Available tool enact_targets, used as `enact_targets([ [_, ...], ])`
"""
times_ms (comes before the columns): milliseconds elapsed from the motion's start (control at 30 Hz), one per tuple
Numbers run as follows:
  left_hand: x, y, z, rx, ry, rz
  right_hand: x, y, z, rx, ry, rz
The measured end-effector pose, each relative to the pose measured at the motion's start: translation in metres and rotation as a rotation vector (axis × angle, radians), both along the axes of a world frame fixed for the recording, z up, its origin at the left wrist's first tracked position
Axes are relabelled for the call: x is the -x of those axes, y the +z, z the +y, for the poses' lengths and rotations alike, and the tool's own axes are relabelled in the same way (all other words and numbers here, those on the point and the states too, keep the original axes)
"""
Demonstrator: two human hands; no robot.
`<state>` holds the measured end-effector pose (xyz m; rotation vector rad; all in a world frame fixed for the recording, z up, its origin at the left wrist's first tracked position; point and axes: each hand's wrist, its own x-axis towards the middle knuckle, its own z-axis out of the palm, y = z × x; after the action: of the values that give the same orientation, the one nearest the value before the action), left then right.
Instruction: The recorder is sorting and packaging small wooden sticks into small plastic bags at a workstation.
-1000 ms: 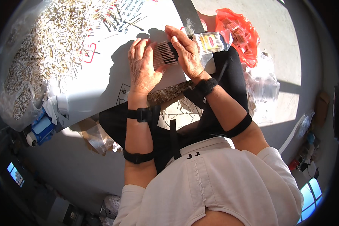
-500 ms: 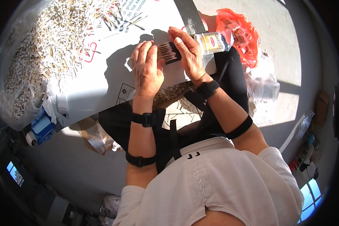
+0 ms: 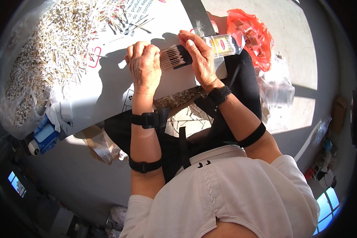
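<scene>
A fanned row of cotton swabs point(image 3: 172, 58) lies between my hands, over the white printed board. At the swabs' left ends is my left hand point(image 3: 145, 68), back upward and fingers curled over them; its fingertips are hidden. A dark flat strip point(image 3: 183, 58) sits at the swabs' right ends. My right hand point(image 3: 201, 57) is closed against this strip, thumb up and fingers bent; its exact grip is partly hidden. Just right of that hand is a clear pack of cotton swabs point(image 3: 221, 45) with a yellow and red label.
Loose cotton swabs point(image 3: 59, 43) form a large heap in a clear bag on the left of the white board point(image 3: 95, 101). An orange-red plastic bag point(image 3: 261, 39) with small packets stands at the right. Clear plastic bags point(image 3: 275, 93) lie below it. More swabs point(image 3: 182, 97) show beneath the board's edge.
My left hand has moved left, and its fingers are more curled. More of the swab row shows between the hands. My right hand and the clear pack have barely moved.
</scene>
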<state>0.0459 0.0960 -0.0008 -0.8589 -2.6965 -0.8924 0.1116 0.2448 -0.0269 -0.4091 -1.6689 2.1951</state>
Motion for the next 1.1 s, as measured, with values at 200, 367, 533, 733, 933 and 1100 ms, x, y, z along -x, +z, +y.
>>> enact_targets([
  [200,0.019,-0.001,0.002,0.197,-0.043,-0.014,0.000,0.001,-0.006,0.054,-0.015,0.009],
  [367,-0.007,-0.001,0.006,0.217,-0.123,0.019,0.000,-0.002,-0.003,0.014,-0.020,0.013],
  [533,-0.042,-0.015,0.007,0.421,-0.085,-0.077,-0.001,0.003,-0.003,0.002,0.026,-0.015],
  [733,-0.044,-0.018,0.010,0.496,-0.100,-0.062,-0.004,0.006,-0.007,-0.083,0.002,-0.003],
  [933,-0.046,-0.015,0.007,0.471,-0.122,-0.067,-0.001,0.006,-0.006,-0.139,-0.004,-0.003],
  [1100,-0.055,-0.005,0.003,0.429,-0.191,-0.105,-0.003,0.002,-0.003,-0.036,0.004,-0.007],
])
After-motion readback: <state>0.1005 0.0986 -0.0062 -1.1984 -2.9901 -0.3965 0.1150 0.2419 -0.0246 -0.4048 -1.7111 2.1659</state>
